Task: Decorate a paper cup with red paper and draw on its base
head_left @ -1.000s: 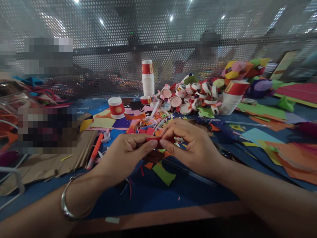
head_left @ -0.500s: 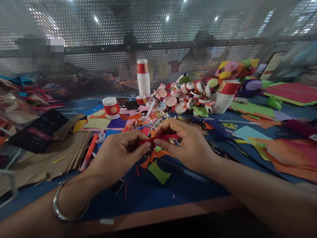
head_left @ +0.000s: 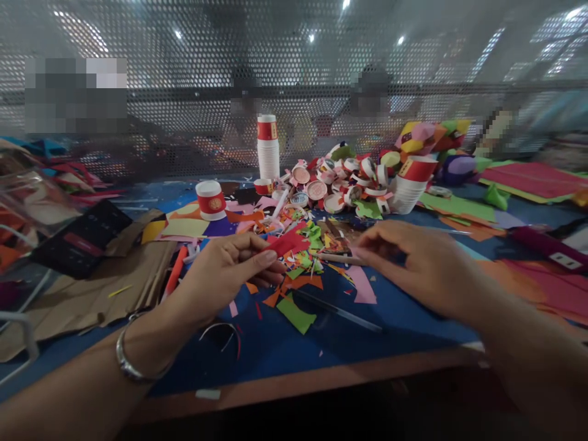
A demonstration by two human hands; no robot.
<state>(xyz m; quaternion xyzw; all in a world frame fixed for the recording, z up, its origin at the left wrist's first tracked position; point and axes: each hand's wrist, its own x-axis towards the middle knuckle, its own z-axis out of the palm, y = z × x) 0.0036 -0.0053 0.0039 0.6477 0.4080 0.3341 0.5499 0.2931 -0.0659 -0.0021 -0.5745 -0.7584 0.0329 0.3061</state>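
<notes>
A strip of red paper [head_left: 288, 241] is pinched between the thumb and fingers of my left hand [head_left: 229, 266], above a heap of paper scraps [head_left: 305, 260]. To the right of the heap, my right hand [head_left: 408, 260] hovers apart from the strip, slightly blurred. Its fingers are loosely bent, and I see nothing held between them and the thumb. The hand covers part of the table beneath it. A pink paper piece [head_left: 362, 285] lies just below its fingertips. A green paper piece [head_left: 296, 313] and a clear thin rod [head_left: 342, 311] lie nearer to me.
Behind the scraps stand a red-and-white paper cup [head_left: 210, 201], a tall cup stack [head_left: 268, 147] and a tilted cup stack [head_left: 411, 184]. Between them is a pile of cut cup bottoms [head_left: 331, 184]. Cardboard [head_left: 68, 303] lies left, coloured sheets [head_left: 533, 282] right. A perforated screen [head_left: 298, 55] rises behind.
My right hand has let go of the red paper and moved right. My left hand keeps the strip, which is now more visible, and the pink piece has come into view.
</notes>
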